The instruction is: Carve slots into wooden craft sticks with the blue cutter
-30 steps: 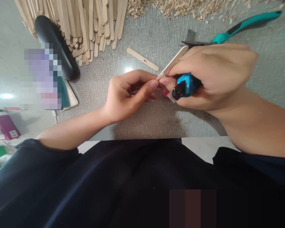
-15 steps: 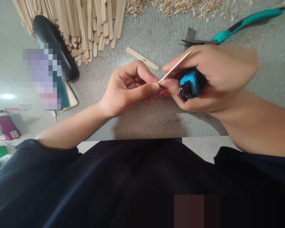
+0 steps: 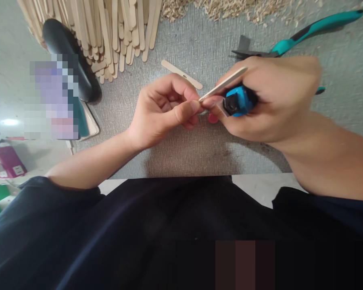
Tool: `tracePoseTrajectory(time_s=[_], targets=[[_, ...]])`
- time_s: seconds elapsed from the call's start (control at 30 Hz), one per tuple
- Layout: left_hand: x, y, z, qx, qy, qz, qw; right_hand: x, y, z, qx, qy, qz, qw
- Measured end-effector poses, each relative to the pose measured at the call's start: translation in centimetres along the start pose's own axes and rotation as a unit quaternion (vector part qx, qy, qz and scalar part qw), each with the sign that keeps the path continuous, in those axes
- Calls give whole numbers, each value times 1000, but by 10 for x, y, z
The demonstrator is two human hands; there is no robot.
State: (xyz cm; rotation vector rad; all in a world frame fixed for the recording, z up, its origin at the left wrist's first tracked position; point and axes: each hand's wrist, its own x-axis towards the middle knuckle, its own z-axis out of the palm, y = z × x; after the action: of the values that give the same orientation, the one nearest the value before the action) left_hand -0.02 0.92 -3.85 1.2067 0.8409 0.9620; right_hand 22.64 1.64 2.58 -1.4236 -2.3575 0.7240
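Between thumb and fingertips, my left hand point(image 3: 166, 110) pinches the lower end of a wooden craft stick point(image 3: 225, 83), which slants up to the right. My right hand point(image 3: 278, 96) is wrapped round a blue and black utility knife point(image 3: 238, 100), its short blade pointing left towards the stick's pinched end. The right thumb is close against that end; whether the blade touches the wood I cannot tell. Just below the fingertips shows a small red round thing point(image 3: 212, 117). Behind the hands lies another craft stick point(image 3: 181, 74) with a small hole in its middle.
A big heap of craft sticks point(image 3: 109, 36) lies at the back left beside a black case point(image 3: 71, 60) and a blurred-out phone-like object point(image 3: 83, 125). Wood shavings point(image 3: 224, 9) cover the far edge. Teal-handled pliers point(image 3: 308, 34) rest at the back right. A purple power socket block point(image 3: 10, 163) stands far left.
The held stick has turned so more of its flat face shows. The knife's blade has swung up and left, nearer the stick, as my right hand rotated slightly.
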Motion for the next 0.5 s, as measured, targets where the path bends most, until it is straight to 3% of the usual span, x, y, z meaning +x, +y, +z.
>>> tracePoseTrajectory(time_s=[0.13,0.27,0.5], targets=[[3,-12,2,5,42,49,998,1,5,-1,-54,3,-20,998],[2,-12,1,15,48,48,998,-2,7,2,-119,0,-23,993],[0,-12,1,22,57,63,996,-3,0,1,-116,-11,16,993]])
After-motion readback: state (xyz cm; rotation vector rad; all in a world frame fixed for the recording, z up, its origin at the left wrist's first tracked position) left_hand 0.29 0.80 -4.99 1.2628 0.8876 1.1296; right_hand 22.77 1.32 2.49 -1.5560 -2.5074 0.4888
